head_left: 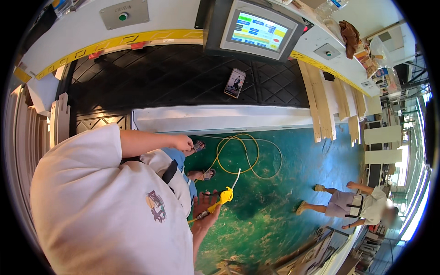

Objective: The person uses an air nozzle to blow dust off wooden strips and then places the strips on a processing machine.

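My right hand (207, 214) holds a yellow air blow gun (226, 196) with a thin pale nozzle, its fingers partly around the body. A metal coupling and a yellow hose run from the gun's rear end. My left hand (184, 143) is closed in front of my body, near the edge of the black-topped machine bed (183, 87); whatever it may hold is hidden. Loops of yellow air hose (258, 153) lie on the green floor beyond my sandalled feet, together with a paler hose (281, 160).
A phone (235, 83) lies on the machine bed below a touch-screen panel (259, 30). Pale wooden boards (318, 98) rest at the bed's right end. Another person (357, 204) is on the floor at the right. Framed panels (321, 250) stand at the lower right.
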Demonstrator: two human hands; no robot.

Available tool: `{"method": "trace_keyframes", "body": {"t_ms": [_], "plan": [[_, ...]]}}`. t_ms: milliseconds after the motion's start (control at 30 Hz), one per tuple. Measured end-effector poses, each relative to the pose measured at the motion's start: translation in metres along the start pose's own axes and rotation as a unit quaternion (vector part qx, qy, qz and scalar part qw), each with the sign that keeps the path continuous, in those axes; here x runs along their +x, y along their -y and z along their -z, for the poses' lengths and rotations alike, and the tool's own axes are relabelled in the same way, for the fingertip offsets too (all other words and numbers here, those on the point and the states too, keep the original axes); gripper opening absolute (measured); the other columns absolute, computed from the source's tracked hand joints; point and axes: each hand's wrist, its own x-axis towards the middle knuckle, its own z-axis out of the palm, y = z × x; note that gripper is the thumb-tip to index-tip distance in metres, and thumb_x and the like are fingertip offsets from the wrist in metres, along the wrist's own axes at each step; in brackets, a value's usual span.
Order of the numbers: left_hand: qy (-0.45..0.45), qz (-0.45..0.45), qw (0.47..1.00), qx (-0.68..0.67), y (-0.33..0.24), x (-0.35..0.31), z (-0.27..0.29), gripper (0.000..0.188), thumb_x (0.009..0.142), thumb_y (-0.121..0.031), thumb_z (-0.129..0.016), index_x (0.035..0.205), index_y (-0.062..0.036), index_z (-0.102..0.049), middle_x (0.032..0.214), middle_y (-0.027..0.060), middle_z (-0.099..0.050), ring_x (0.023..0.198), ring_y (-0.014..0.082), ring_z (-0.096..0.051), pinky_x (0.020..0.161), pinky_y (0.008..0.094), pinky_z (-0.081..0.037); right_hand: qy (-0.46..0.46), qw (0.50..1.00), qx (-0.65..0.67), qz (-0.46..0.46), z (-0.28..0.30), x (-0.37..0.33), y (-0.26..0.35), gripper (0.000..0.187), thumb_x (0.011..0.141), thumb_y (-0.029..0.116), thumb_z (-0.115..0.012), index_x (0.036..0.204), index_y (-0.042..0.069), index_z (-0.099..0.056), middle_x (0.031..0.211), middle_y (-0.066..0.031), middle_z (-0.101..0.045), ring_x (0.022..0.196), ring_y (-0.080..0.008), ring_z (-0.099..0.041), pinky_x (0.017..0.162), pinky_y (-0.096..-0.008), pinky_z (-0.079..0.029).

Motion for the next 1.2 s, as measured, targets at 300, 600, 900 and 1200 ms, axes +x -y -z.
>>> {"method": "trace_keyframes", "body": {"t_ms": [300,600,900,1200], "plan": [[-0.464,-0.240,0.850,-0.071,-0.087,-0.025,0.095,0.014,0.094,-0.004,-0.061,0.103,-0.0061,-0.072,0.085,0.0066,-0.071,0.078,0.0149,-0.068,0.071,0.0315,-0.054,-0.003,0.995,0.040,0.089,-0.008,-0.079,0.056,0.077,0.095,0.072,-0.061,0.151,0.021,-0.047,0.115,-0.0134,-0.059,0.116,-0.0355,-0.059,0.077,-0.0424,-0.057],[-0.597,-0.080,0.741,0.299,-0.017,-0.001,0.178,0.048,0.097,-0.034,-0.069,0.138,-0.0120,-0.062,0.155,0.0103,-0.052,0.147,0.0286,-0.043,0.119,0.0503,-0.035,0.084,0.917,-0.381,-0.085,-0.001,-0.153,0.104,0.076,0.103,0.063,-0.052,0.142,-0.002,-0.049,0.099,-0.0173,-0.068,0.085,-0.0258,-0.063,0.073,-0.0357,-0.046],[-0.577,-0.103,0.741,0.327,-0.018,-0.019,0.164,0.047,0.100,-0.031,-0.066,0.141,-0.0071,-0.058,0.158,0.0144,-0.048,0.150,0.0350,-0.039,0.121,0.0514,-0.033,0.106,0.923,-0.357,-0.094,-0.009,-0.128,0.082,0.062,0.109,0.054,-0.044,0.137,-0.001,-0.054,0.115,-0.0151,-0.067,0.094,-0.0228,-0.061,0.078,-0.0349,-0.047],[-0.580,-0.071,0.730,0.355,0.000,0.003,0.165,0.048,0.107,-0.035,-0.056,0.148,-0.0101,-0.053,0.165,0.0108,-0.041,0.155,0.0311,-0.034,0.127,0.0507,-0.026,0.103,0.928,-0.351,-0.067,-0.004,-0.113,0.078,0.076,0.107,0.060,-0.044,0.151,-0.002,-0.045,0.096,-0.0106,-0.063,0.080,-0.0168,-0.055,0.070,-0.0298,-0.042]]}}
